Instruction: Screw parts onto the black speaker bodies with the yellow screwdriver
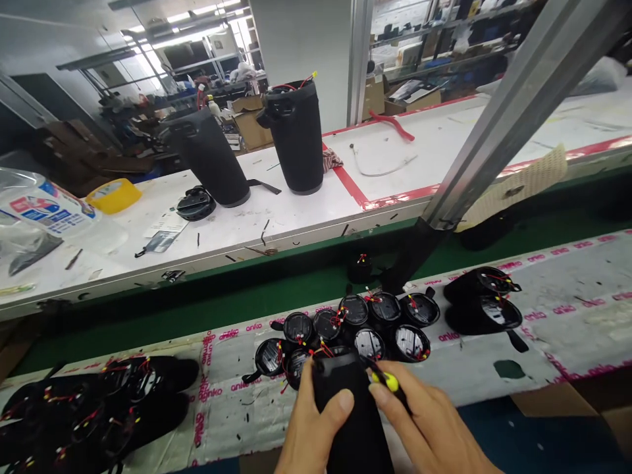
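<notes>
A black cylinder [353, 415] is nearest us in the head view, the left hand's [313, 421] fingers clamped around its upper part. The right hand's [429, 415] fingers grip a yellow-and-black tool [392, 382] beside it. Beyond, we see open-ended wired cylinders [355, 309] on a printed sheet [232, 421], and two tall cylinders [299, 141] on a white desk [247, 220].

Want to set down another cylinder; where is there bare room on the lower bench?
One patch of the lower bench, bare but for scraps, lies between the left-end cylinders and the middle cluster; another lies right of the pair of cylinders beside that cluster. It is crowded at the left end and in the middle, by the left hand and right hand.
</notes>
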`<action>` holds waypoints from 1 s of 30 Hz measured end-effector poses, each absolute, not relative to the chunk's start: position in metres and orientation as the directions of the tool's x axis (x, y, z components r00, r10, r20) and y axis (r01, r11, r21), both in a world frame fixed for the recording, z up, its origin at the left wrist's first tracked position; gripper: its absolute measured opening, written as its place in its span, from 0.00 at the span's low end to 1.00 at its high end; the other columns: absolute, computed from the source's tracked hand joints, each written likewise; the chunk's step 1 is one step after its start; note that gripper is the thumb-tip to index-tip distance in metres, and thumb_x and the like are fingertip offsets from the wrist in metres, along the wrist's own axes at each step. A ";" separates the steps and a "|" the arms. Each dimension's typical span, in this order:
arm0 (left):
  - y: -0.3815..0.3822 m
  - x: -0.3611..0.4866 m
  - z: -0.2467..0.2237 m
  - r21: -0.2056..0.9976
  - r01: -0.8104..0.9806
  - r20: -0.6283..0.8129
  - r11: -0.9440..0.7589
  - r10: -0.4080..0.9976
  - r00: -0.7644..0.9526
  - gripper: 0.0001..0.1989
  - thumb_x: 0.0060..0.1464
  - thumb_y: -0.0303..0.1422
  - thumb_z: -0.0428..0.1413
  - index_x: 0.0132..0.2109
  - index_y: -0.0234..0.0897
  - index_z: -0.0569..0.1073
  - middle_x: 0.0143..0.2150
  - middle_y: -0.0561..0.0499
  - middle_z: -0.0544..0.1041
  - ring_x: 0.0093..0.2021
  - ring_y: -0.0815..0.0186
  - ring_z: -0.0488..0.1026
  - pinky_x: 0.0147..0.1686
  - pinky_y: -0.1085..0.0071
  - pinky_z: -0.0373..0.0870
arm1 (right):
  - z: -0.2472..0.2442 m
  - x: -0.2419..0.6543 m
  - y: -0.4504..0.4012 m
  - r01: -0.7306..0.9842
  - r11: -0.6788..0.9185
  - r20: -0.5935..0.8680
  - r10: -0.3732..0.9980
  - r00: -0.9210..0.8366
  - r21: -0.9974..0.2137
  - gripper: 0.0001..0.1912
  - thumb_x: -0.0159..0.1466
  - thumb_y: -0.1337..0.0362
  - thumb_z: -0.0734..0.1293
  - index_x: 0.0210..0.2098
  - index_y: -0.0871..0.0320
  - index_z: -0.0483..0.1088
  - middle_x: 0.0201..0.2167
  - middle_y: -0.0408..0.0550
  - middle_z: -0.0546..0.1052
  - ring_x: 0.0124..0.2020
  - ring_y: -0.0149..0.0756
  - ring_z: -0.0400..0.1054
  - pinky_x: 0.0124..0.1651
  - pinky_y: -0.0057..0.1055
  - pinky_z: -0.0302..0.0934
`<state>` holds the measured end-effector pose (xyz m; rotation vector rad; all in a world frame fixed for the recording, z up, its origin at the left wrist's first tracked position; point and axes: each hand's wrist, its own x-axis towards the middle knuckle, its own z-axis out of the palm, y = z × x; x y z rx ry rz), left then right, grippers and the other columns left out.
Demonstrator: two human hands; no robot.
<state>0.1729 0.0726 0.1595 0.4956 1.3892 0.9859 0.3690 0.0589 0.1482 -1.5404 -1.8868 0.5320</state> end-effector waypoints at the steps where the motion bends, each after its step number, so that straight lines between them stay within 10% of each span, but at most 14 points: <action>1: 0.074 0.171 0.159 0.783 -0.262 -0.606 0.564 0.788 -0.113 0.38 0.50 0.45 0.73 0.66 0.41 0.75 0.66 0.39 0.81 0.74 0.37 0.68 0.76 0.43 0.56 | 0.148 0.369 0.063 0.710 0.247 0.217 0.967 -0.136 -0.659 0.15 0.77 0.56 0.61 0.59 0.47 0.73 0.43 0.51 0.86 0.38 0.45 0.82 0.41 0.34 0.76; 8: 0.086 0.172 0.160 0.729 -0.438 -0.424 0.526 0.849 0.315 0.36 0.47 0.45 0.74 0.61 0.40 0.79 0.60 0.36 0.85 0.65 0.34 0.77 0.64 0.43 0.72 | 0.145 0.378 0.079 0.674 0.343 0.201 0.938 -0.283 -0.654 0.13 0.77 0.63 0.58 0.55 0.49 0.71 0.38 0.47 0.85 0.31 0.40 0.81 0.33 0.32 0.73; 20: 0.088 0.181 0.163 0.851 -0.313 -0.369 0.421 0.905 0.213 0.36 0.46 0.43 0.75 0.61 0.39 0.76 0.59 0.39 0.85 0.60 0.41 0.80 0.62 0.50 0.72 | 0.176 0.398 0.099 0.734 0.658 0.278 0.746 -0.605 -0.168 0.11 0.70 0.75 0.60 0.44 0.51 0.63 0.30 0.41 0.73 0.27 0.42 0.72 0.30 0.39 0.58; 30: 0.087 0.185 0.166 0.897 -0.185 -0.386 0.403 0.915 0.118 0.39 0.43 0.47 0.75 0.61 0.41 0.76 0.62 0.43 0.85 0.64 0.43 0.78 0.64 0.54 0.72 | 0.178 0.411 0.103 0.703 0.702 0.270 0.703 -0.658 -0.115 0.24 0.52 0.81 0.67 0.45 0.54 0.66 0.33 0.41 0.73 0.30 0.42 0.68 0.33 0.39 0.54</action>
